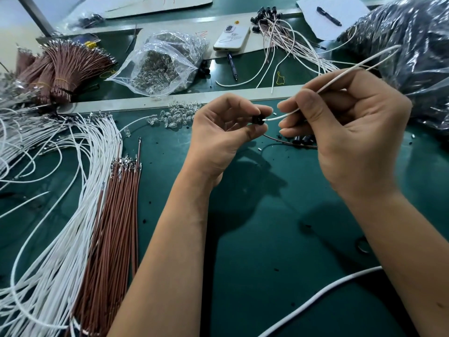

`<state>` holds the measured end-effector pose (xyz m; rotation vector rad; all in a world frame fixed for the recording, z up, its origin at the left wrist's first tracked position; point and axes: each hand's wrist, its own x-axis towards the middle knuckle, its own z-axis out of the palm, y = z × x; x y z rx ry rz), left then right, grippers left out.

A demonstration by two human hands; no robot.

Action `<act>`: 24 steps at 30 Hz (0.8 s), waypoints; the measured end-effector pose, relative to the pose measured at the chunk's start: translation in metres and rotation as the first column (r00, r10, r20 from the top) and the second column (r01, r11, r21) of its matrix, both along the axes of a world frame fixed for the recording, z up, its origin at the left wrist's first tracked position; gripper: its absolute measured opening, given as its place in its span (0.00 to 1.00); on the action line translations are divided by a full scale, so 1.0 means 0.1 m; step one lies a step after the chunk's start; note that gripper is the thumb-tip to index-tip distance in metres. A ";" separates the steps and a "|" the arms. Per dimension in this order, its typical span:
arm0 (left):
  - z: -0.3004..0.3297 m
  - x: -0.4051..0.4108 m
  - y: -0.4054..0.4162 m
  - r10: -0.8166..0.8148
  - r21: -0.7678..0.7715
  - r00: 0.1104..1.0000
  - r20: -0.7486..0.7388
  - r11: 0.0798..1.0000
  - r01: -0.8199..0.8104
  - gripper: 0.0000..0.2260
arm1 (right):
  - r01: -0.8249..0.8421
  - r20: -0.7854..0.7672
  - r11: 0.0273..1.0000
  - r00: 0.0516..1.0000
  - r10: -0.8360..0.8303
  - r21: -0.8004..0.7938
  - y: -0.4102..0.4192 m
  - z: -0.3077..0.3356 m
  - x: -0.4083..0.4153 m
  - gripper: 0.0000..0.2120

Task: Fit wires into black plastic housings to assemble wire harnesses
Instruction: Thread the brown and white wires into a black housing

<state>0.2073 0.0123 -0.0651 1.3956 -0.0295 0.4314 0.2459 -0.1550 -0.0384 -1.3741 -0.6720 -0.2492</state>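
My left hand [218,135] pinches a small black housing [257,119] between thumb and fingers above the green mat. My right hand [347,127] pinches a white wire [340,77] near its end, and the wire's tip meets the housing's right side. The rest of that wire arcs up and to the right over my right hand. A brown wire [274,139] trails on the mat just below the housing. More black housings [302,140] lie on the mat under my right hand.
Loose white wires [73,190] and brown wires [114,215] fan over the mat [255,227] at left. Brown bundles [60,69], a clear bag of bulbs [162,64], loose bulbs [175,115], a phone [232,37], finished harnesses [279,32] and a dark bag [413,57] lie behind. A white cable [323,293] crosses the lower right.
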 end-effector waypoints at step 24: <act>0.00 0.01 0.01 -0.025 -0.102 1.000 0.018 0.994 0.026 0.12 | 0.033 0.047 0.999 0.998 -0.032 -0.004 0.00 0.02 -0.06 0.05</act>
